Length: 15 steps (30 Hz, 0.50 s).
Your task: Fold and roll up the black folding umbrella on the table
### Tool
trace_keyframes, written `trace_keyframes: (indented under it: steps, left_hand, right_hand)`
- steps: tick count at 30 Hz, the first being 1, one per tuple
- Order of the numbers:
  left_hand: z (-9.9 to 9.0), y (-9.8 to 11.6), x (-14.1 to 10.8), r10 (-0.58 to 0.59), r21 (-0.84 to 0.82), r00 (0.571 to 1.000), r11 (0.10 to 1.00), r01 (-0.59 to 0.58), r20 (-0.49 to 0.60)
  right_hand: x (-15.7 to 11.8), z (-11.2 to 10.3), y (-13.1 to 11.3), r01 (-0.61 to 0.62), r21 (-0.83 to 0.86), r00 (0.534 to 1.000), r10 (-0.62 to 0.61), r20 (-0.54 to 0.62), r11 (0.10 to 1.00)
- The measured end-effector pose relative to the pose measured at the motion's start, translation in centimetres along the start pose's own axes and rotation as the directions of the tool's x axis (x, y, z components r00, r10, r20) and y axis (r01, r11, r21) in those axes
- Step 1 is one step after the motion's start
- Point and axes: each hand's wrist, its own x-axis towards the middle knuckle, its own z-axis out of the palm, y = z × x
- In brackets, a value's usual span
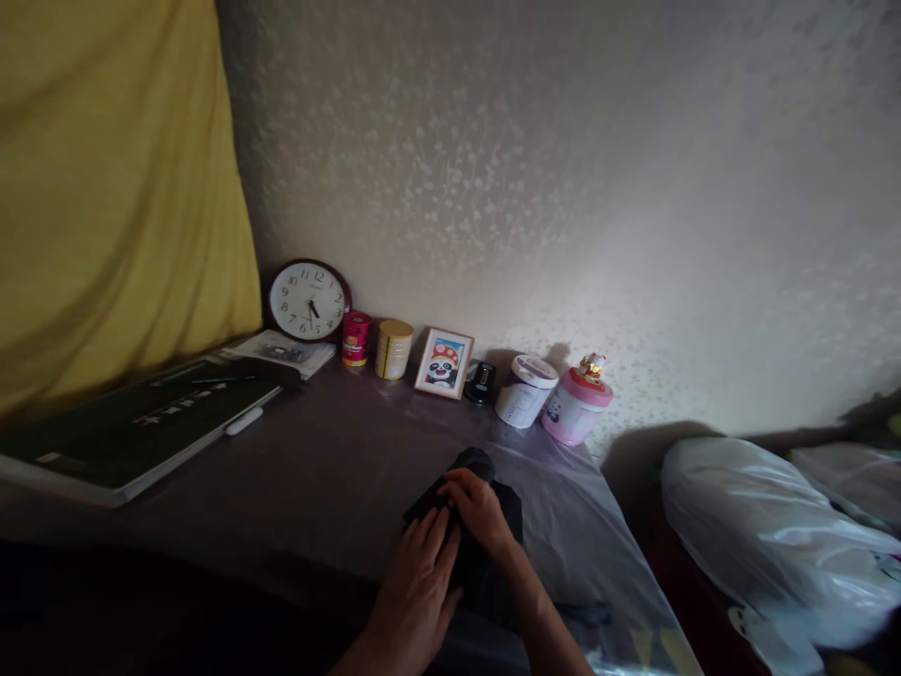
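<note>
A dark, black piece of cloth, bunched up near the front of the table, lies under both of my hands; its exact kind is hard to make out in the dim light. My left hand rests on its left side with the fingers stretched out flat. Just above and to the right, my right hand has its fingers bent and pressed together on the upper part of the cloth. The fingertips seem to grip a bit of it.
Along the wall stand a clock, a red can, a yellow tin, a framed panda picture, a white tub and a pink-lidded jar. A large green book lies left; white plastic bags sit right of the table.
</note>
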Motion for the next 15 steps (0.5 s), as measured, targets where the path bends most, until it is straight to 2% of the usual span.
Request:
trace_keyframes:
  steps: [4,8,11,15]
  left_hand:
    - [2.7,-0.6,-0.8,-0.033,0.076,0.999,0.997,0.033,0.008]
    - [3.2,-0.5,-0.9,-0.067,0.111,0.998,0.992,0.067,-0.010]
    - [3.3,-0.1,-0.8,-0.114,0.127,0.994,0.985,0.113,-0.002]
    - [3.4,-0.1,-0.9,-0.115,0.118,0.993,0.987,0.112,0.017]
  right_hand:
    - [-1.7,0.0,-0.6,0.225,-0.178,0.974,-0.223,0.032,0.958]
    - [-2.2,-0.5,0.1,0.430,-0.316,0.896,-0.442,0.038,0.846]
    - [-1.0,-1.1,1.8,0.471,-0.374,0.868,-0.496,0.032,0.799]
    - [2.3,-1.9,4.5,0.443,-0.436,0.869,-0.495,-0.006,0.784]
